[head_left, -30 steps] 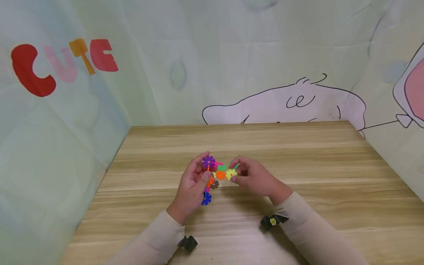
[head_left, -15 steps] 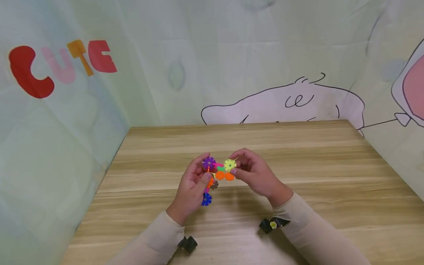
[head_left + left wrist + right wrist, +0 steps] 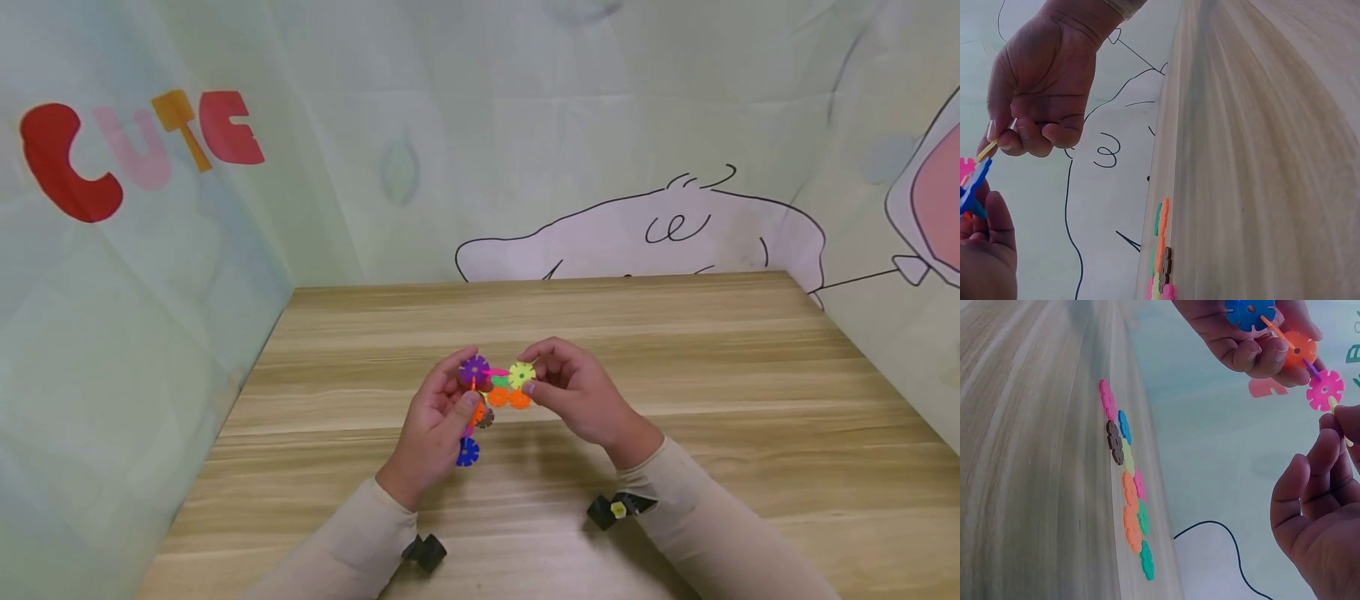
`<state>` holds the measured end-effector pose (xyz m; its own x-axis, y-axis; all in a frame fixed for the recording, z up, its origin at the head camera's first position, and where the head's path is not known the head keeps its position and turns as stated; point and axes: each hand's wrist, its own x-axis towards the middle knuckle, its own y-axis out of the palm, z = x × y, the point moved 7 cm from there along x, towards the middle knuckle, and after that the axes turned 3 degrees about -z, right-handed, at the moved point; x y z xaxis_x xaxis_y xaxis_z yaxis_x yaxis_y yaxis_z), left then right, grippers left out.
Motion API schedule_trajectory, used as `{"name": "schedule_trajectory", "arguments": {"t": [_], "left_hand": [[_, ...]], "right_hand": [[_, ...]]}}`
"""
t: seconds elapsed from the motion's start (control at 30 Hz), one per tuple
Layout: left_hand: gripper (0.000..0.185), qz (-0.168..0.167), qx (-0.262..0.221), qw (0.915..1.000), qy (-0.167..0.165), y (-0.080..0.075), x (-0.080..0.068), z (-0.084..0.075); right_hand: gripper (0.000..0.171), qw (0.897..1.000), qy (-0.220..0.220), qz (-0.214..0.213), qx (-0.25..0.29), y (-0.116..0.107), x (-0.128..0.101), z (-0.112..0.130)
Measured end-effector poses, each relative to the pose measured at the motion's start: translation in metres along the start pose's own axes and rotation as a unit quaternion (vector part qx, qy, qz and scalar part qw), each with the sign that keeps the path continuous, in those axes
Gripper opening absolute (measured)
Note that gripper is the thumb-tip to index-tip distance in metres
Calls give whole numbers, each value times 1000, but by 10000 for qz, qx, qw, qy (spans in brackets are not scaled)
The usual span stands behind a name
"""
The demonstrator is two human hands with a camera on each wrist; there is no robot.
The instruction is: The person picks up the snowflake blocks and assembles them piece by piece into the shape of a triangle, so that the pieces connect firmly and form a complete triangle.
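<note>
My left hand (image 3: 431, 442) holds a chain of slotted plastic discs between thumb and fingers. A blue disc (image 3: 1250, 311), an orange disc (image 3: 1298, 349) and a pink disc (image 3: 1325, 391) show in the right wrist view, and a purple disc (image 3: 474, 370) faces up in the head view. Between thumb and fingertips, my right hand (image 3: 581, 400) pinches a yellow disc (image 3: 522, 376) by its edge. Seen from the right wrist, the yellow disc stands edge-on right at the pink disc's rim. Both hands are raised above the table.
Loose slotted discs lie in a cluster on the wooden table (image 3: 637, 333) beneath the hands, among them orange (image 3: 1132, 529), brown (image 3: 1114, 442) and green (image 3: 1147, 560). A printed cloth backdrop (image 3: 360, 167) stands along the table's left and far edges.
My right hand has lifted the yellow disc up and slightly away, from over the orange discs to the pink disc's end. In the last half second both hands stay nearly still.
</note>
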<state>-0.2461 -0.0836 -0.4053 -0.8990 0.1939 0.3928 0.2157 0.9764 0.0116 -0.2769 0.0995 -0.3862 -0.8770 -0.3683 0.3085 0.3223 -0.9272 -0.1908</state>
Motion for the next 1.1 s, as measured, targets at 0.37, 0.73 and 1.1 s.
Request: {"name": "schedule_trajectory", "arguments": {"t": [0.37,0.73,1.1], "left_hand": [[47,-28,41,9999,136,-2,-1,0],[49,98,107,9999,-38,2,-3,0],[49,-10,81,9999,-76,1,-3,0]], "right_hand": [[25,9999,-84,-87,-102,1,1,-2],[24,9999,-124,66,-13,4,-1,1],[27,9998,-176,5,-28,6,-2,0]]}}
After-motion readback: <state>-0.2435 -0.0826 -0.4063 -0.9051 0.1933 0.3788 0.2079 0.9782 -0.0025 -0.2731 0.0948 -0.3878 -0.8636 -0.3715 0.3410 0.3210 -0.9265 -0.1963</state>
